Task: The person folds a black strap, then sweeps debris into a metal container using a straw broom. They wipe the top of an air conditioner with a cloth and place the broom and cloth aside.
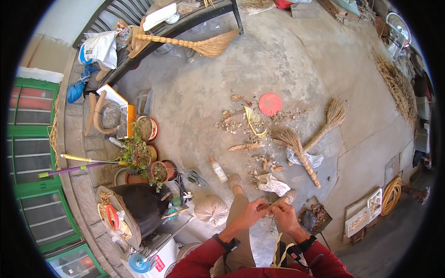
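Note:
My left hand [255,211] and my right hand [284,217] meet in front of my legs with their fingertips pinched together. Between them is a small, thin stringy piece [268,210], mostly hidden by the fingers, so its kind is unclear. A dark thin strand dangles below the fingertips. Just beyond my hands, a crumpled white plastic bag [273,184] lies by my shoe. Further out, two straw hand brooms [299,153] [325,125] lie partly over a clear plastic bag [314,160].
Bark scraps [245,147] and a red disc [270,104] lie on the concrete floor. A capped bottle [219,170], tied sack [211,212] and potted plants [160,172] stand left. A larger broom [212,45] rests across a black bench [127,69]. Trays [358,222] and coiled hose [391,196] sit right.

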`<action>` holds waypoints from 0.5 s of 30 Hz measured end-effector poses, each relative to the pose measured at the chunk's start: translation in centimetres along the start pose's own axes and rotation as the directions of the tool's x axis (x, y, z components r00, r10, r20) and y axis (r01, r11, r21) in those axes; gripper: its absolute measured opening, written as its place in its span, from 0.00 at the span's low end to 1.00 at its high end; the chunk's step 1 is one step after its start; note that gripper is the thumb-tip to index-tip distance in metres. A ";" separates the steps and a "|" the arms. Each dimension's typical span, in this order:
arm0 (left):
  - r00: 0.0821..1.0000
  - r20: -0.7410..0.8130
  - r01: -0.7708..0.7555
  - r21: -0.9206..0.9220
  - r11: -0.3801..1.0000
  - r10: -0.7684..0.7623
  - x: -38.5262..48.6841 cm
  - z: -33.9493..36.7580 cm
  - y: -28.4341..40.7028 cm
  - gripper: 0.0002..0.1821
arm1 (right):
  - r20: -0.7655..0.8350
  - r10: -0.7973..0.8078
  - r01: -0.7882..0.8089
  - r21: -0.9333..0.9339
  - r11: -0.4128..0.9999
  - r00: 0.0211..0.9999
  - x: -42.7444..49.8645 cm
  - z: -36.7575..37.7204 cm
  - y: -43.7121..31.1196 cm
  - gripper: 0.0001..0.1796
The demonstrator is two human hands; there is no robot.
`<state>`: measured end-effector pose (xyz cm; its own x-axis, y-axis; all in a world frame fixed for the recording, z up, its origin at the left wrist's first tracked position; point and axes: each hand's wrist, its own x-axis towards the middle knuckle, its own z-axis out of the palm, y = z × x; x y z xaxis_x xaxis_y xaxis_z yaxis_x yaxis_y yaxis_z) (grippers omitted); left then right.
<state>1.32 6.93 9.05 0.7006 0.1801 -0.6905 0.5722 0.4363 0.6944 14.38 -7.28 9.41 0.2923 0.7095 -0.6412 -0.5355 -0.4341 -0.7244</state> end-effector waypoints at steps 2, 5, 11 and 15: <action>0.987 -0.155 -0.029 0.034 0.999 0.034 0.1 -0.1 -0.5 0.10 | -0.142 -0.039 0.029 -0.070 0.997 0.989 0.3 1.0 0.1 0.11; 0.939 -0.332 -0.136 -0.105 0.985 0.094 0.4 -0.5 -0.8 0.09 | -0.221 -0.035 0.037 0.002 0.999 0.975 0.8 2.7 0.7 0.11; 0.906 -0.424 -0.027 -0.058 0.998 0.000 1.6 -1.2 -0.2 0.12 | -0.308 0.150 -0.059 0.287 0.956 0.940 2.6 6.0 1.8 0.14; 0.853 -0.488 -0.178 0.059 0.982 0.184 3.4 -0.6 -1.3 0.14 | -0.398 0.191 -0.040 0.357 0.933 0.897 4.3 6.0 1.5 0.12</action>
<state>2.75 7.50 5.69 0.4950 0.6641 -0.5602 0.4624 0.3445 0.8170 10.07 -1.49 7.07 0.4756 0.3325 -0.8144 -0.7941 -0.2358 -0.5601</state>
